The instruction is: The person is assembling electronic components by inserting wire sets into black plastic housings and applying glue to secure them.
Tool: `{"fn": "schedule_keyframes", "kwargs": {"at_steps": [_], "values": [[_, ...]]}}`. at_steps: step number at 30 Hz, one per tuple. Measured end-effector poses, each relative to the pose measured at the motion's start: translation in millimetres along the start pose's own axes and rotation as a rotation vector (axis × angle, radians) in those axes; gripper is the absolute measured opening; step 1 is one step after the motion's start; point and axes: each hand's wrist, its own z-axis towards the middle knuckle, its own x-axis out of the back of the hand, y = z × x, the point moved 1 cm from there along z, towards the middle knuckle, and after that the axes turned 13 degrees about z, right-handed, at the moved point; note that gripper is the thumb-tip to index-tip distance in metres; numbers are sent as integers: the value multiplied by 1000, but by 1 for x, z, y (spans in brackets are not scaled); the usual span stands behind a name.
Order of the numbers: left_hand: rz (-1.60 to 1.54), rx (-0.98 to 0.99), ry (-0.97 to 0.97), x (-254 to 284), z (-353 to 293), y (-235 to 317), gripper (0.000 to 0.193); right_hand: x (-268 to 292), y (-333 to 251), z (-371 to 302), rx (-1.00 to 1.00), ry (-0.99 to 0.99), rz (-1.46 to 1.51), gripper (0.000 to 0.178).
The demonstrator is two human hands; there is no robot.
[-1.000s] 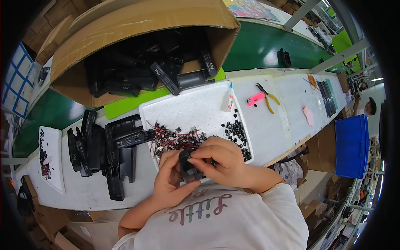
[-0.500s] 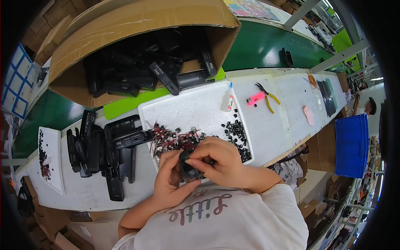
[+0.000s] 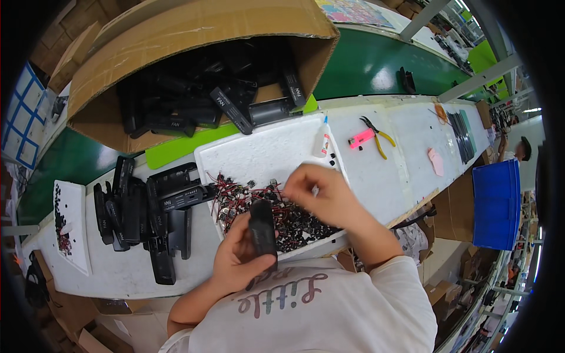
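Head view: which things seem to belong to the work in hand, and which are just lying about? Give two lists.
Seemingly in the work:
- black case, in the left hand
- wired parts, in the white tray under the right hand
- piled cases, left of the tray

Seemingly just lying about:
- pliers
- pink cylinder
- pink scrap
- blue bin
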Motion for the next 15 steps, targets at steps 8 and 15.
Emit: {"fn": "schedule_keyframes", "kwargs": {"at_steps": [8, 15], "values": [[-506, 255, -7, 4, -2, 17, 63, 64, 26, 29, 274, 217, -1180, 31], [-524, 240, -1, 4, -4, 19, 61, 36, -7, 22, 487, 405, -661, 21]]}}
